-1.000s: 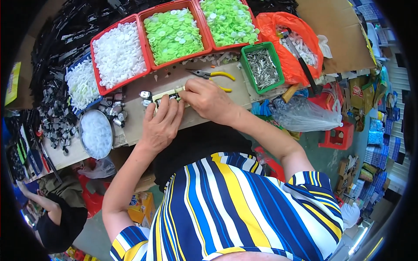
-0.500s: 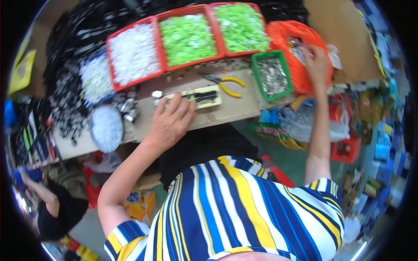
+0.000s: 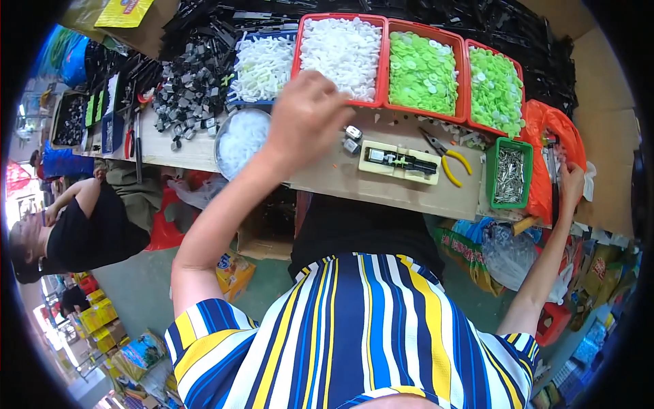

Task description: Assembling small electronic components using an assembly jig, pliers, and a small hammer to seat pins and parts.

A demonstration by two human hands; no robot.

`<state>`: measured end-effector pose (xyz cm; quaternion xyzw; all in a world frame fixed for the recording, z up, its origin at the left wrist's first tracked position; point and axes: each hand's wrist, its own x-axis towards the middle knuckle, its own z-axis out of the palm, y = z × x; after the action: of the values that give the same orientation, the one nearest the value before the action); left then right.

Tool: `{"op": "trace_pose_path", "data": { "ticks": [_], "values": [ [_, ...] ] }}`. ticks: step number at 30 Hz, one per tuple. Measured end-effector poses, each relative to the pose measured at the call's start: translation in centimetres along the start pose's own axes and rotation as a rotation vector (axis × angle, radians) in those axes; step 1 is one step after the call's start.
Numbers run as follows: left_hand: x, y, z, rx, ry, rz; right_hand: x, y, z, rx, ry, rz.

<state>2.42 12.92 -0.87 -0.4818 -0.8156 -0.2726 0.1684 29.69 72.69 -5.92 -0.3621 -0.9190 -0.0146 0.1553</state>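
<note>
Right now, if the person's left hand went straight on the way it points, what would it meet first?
Probably the small white pieces in the leftmost red tray; the left hand overlaps that tray's near corner in the picture, but its height is unclear.

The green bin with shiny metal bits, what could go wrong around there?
The green bin sits near the front edge of the table, close to the right hand, so a bump might spill its metal bits. The pliers lie right beside the cream tray, so grabbing them could jolt it.
</note>
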Motion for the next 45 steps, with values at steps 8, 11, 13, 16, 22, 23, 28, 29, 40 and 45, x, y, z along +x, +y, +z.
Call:
{"op": "trace_pose_path", "data": {
  "ticks": [8,11,13,16,22,23,28,29,40,45],
  "values": [
    [1.5,-14.4,-3.9,0.478,0.045,-0.212,1.1,-0.9,-1.1,0.084,-0.102,0.094],
    [2.1,-16.1,-3.4,0.500,-0.050,-0.272,1.0,0.1,-0.5,0.207,-0.090,0.132],
    [2.3,-15.8,-2.9,0.482,-0.071,-0.267,0.6,0.4,-0.5,0.304,-0.057,0.088],
    [2.9,-15.0,-2.4,0.498,-0.076,-0.240,0.1,1.0,-0.8,0.341,-0.008,0.043],
    [3.3,-14.8,-2.0,0.393,-0.019,-0.236,-0.9,-0.4,-2.2,0.412,0.040,0.059],
    [3.3,-14.9,-2.0,0.364,0.024,-0.217,-1.0,-0.4,-2.2,0.415,0.042,0.060],
    [4.0,-12.8,-4.9,0.240,0.099,-0.237,-1.2,0.2,-1.7,0.713,0.056,0.032],
    [3.9,-11.8,-5.9,0.243,0.087,-0.256,-1.3,-0.4,-1.9,0.714,0.051,0.029],
    [-3.8,-6.1,-10.6,0.246,-0.134,-0.259,-3.2,-11.7,-5.2,0.780,-0.020,-0.106],
    [-6.6,-6.8,-8.4,0.267,-0.154,-0.231,-3.6,-14.1,-6.2,0.740,-0.090,-0.138]
  ]
}}
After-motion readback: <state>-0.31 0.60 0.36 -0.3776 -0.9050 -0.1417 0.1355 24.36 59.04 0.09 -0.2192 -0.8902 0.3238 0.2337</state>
